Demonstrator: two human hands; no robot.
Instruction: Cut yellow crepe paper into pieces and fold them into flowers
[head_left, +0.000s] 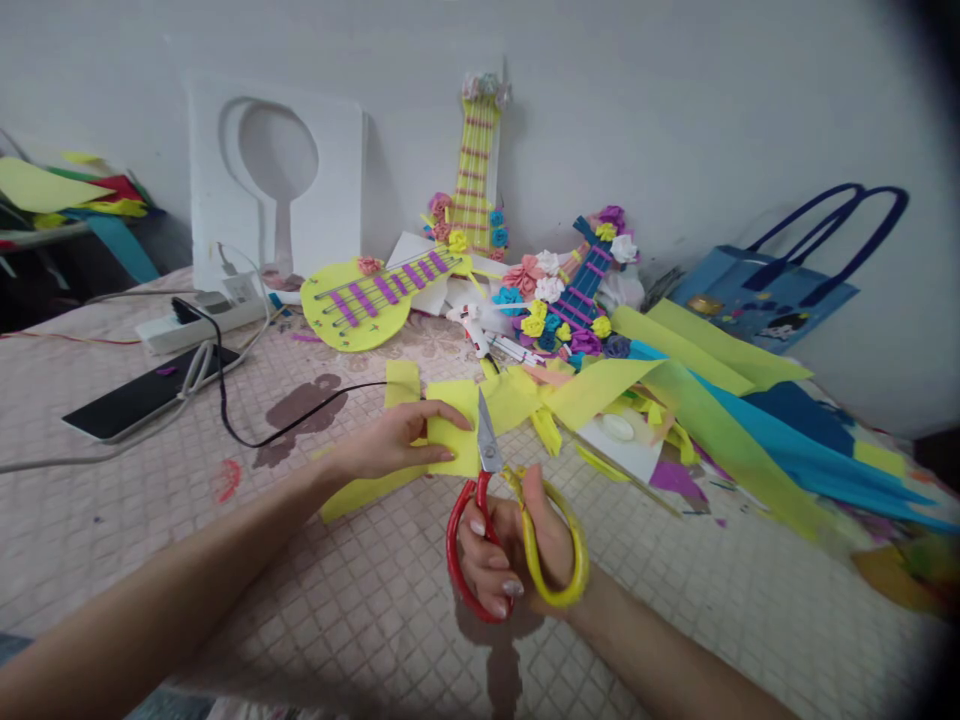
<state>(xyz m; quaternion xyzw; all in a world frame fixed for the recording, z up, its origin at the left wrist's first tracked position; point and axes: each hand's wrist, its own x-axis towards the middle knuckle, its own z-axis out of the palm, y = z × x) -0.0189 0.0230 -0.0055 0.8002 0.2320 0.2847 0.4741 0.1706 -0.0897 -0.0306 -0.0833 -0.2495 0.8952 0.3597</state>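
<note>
My left hand (397,440) pinches the left side of a yellow paper piece (459,435) between thumb and fingers, above the table. My right hand (502,560) is closed round the scissors (489,445), which have one red and one yellow handle. Their blades point away from me along the right edge of the held paper; whether they are cutting into it I cannot tell. A yellow strip (375,492) lies under my left wrist. Beyond the hand is a small yellow piece (403,382), and more yellow paper (514,397) lies past the blades.
A yellow paper guitar (367,300), another upright one (474,165) and a blue flowered one (581,285) stand at the back. Near them is a glue gun (471,328). Left are a power strip (206,318), phone (150,392) and cables. Paper strips (705,430) and a blue bag (765,290) are right.
</note>
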